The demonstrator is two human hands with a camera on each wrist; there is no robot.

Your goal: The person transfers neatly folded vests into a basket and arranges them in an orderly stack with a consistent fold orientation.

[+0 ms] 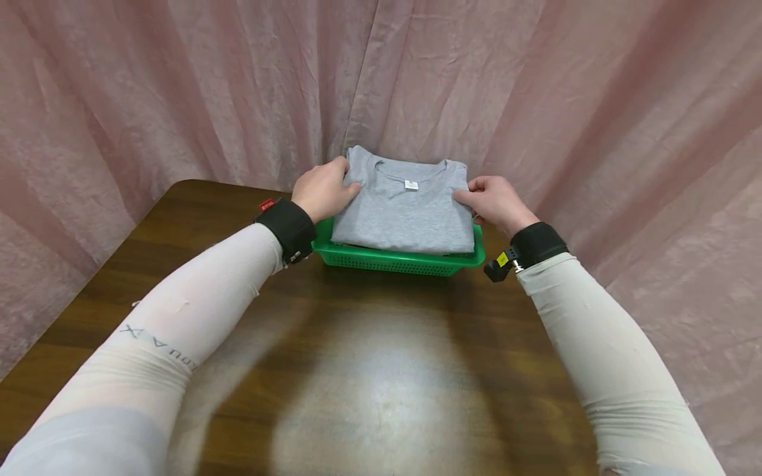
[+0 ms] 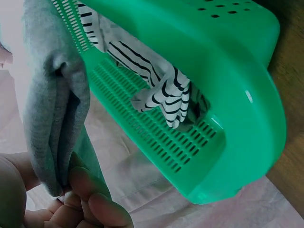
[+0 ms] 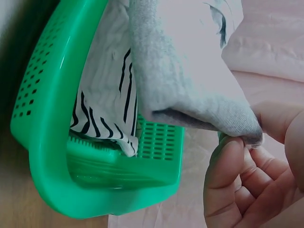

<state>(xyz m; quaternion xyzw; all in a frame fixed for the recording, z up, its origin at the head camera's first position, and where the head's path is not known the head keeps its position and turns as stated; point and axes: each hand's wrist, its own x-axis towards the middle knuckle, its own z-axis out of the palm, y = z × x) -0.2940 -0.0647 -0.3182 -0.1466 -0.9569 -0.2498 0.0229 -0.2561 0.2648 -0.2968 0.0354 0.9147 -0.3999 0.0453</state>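
Note:
A folded grey T-shirt [image 1: 405, 211] with a white neck label is held up over a green plastic basket [image 1: 393, 259]. My left hand [image 1: 324, 190] pinches its left edge, thumb on the front and fingers behind. On the other side my right hand [image 1: 493, 203] pinches the right edge between thumb and fingers. In the left wrist view the folded layers show above the basket's open top. A striped black-and-white cloth [image 2: 161, 90] lies inside the basket; in the head view the T-shirt hides it.
The basket stands near the back of a brown wooden table [image 1: 381, 370]. A pink curtain [image 1: 238, 92] hangs right behind it and along the right side. Each wrist wears a black strap [image 1: 538, 244].

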